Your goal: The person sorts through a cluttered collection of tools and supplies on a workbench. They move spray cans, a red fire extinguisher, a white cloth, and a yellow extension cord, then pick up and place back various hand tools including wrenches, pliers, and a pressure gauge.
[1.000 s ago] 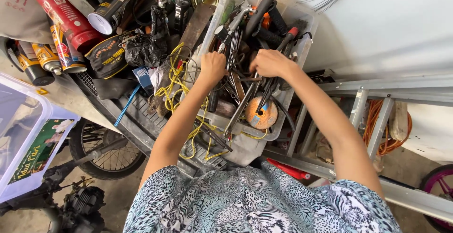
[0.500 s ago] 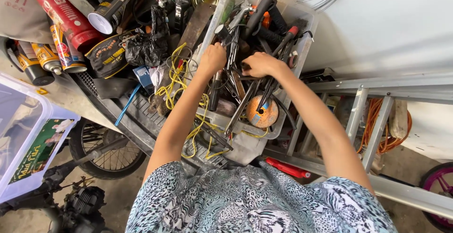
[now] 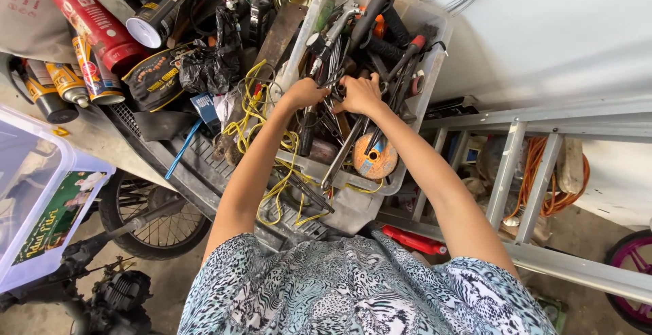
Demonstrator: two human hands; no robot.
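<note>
A clear plastic bin (image 3: 429, 70) is crammed with metal hand tools (image 3: 339, 43), black-handled tools (image 3: 377, 2) and an orange grinding disc (image 3: 375, 158). Both my hands are inside it, close together near its middle. My left hand (image 3: 303, 94) is curled into a fist around a metal tool in the pile, above a dark handle (image 3: 305, 135). Just to its right, my right hand (image 3: 360, 94) has its fingers dug down among long metal tools, and its fingertips are hidden.
Yellow cord (image 3: 261, 114) trails over the bin's left side. Spray cans (image 3: 85, 12), a black bag (image 3: 214, 67) and clutter lie at upper left. An aluminium ladder (image 3: 516, 165) is at right, a wheel (image 3: 153, 223) and a clear lidded box (image 3: 37, 199) at left.
My right hand has slid left toward my left hand, so the two now nearly touch. My left hand stayed in about the same spot in the bin.
</note>
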